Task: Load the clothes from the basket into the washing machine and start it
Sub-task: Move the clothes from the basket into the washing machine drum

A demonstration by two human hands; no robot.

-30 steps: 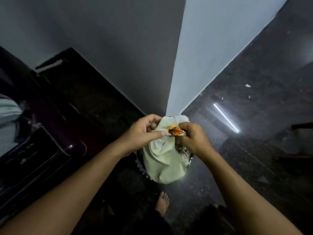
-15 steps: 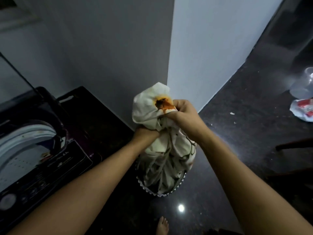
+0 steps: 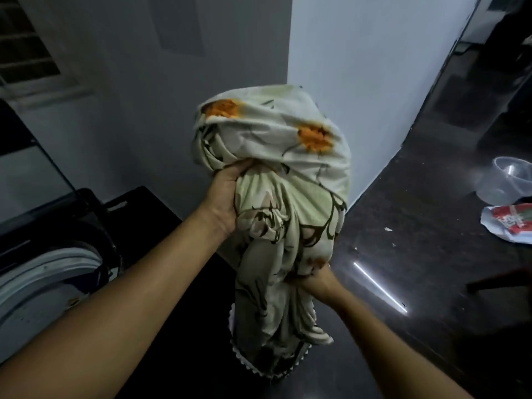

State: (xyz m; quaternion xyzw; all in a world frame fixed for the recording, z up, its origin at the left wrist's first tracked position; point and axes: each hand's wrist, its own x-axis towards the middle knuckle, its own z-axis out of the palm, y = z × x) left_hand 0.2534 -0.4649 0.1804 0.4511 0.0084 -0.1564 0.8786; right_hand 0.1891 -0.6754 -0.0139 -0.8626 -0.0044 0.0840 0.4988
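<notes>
A cream cloth [image 3: 290, 197] with orange flowers and dark leaf lines hangs bunched in front of me. My left hand [image 3: 227, 197] grips its upper part from the left. Lower down, my right hand [image 3: 313, 279] grips a gathered fold. The cloth's lower end still hangs into the basket [image 3: 267, 370], of which only a scalloped white rim shows. At the far left stands the top-loading washing machine [image 3: 43, 283] with its lid up and the pale drum ring visible.
A white wall corner [image 3: 288, 67] rises straight ahead. On the dark glossy floor at the right lie a clear plastic bowl [image 3: 506, 180] and a red and white packet [image 3: 509, 223]. A dark furniture leg [image 3: 498, 279] shows at the right edge.
The cloth has risen well out of the basket. My left hand lifted the top higher, while my right hand dropped from the top to a lower fold. The view tilted up.
</notes>
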